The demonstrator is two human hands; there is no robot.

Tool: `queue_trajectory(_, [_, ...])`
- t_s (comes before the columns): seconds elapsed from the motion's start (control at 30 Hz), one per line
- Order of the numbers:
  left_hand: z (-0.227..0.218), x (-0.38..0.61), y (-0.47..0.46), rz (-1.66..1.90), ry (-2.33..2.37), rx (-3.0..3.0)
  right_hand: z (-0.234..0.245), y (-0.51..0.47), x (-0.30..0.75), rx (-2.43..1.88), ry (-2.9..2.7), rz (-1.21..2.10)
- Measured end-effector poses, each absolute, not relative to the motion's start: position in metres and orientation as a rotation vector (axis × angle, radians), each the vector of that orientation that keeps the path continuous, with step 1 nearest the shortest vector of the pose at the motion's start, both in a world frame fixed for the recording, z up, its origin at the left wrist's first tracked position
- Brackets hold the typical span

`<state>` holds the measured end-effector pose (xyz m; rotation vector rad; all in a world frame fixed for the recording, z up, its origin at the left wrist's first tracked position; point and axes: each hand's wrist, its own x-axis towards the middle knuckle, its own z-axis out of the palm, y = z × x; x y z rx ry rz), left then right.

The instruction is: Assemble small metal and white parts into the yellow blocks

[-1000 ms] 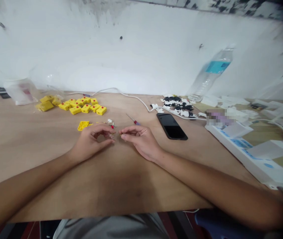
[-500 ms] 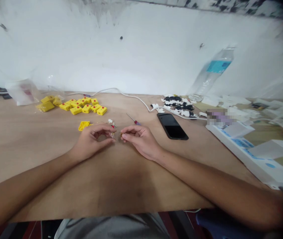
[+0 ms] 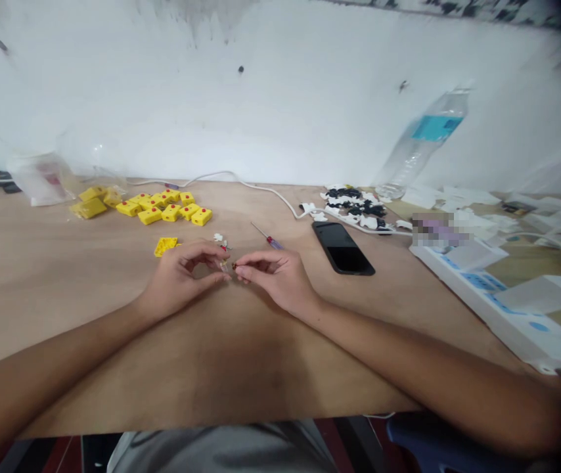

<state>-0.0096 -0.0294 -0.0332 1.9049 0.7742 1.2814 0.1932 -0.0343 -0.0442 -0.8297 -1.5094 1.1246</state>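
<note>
Above brown tabletop (image 3: 246, 368), L hand (image 3: 175, 272) is clamped on small clear pc (image 3: 224, 266), R hand (image 3: 283, 279) pinching tiny dark pc (image 3: 234, 266) just beside it.

Likely small assembly workshop: screwdriver (image 3: 273, 242) just beyond right hand (image 3: 280, 277), batch of matching yellow casings (image 3: 171, 213) beyond left hand (image 3: 176, 274), plain wooden worktop (image 3: 241, 381), stained wall (image 3: 285, 125).

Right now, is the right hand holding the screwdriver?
No, the screwdriver lies on the table, just beyond the right hand.

A small clear piece (image 3: 224, 266) is held near a tiny brownish part (image 3: 234, 267).
</note>
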Motion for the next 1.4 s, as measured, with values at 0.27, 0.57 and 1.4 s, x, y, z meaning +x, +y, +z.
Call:
queue_trajectory(0.27, [-0.038, -0.012, -0.029, 1.274, 0.855, 1.988, -0.05, -0.034, 0.194, -0.837, -1.566, 1.161])
queue_trajectory(0.57, [-0.034, -0.012, -0.03, 1.248, 0.851, 2.079, -0.042, -0.038, 0.195, -0.8, -1.79, 0.883])
queue_trajectory(1.4, [-0.035, -0.013, -0.029, 1.185, 0.838, 2.043, -0.039, -0.039, 0.196, -0.78, -1.928, 0.708])
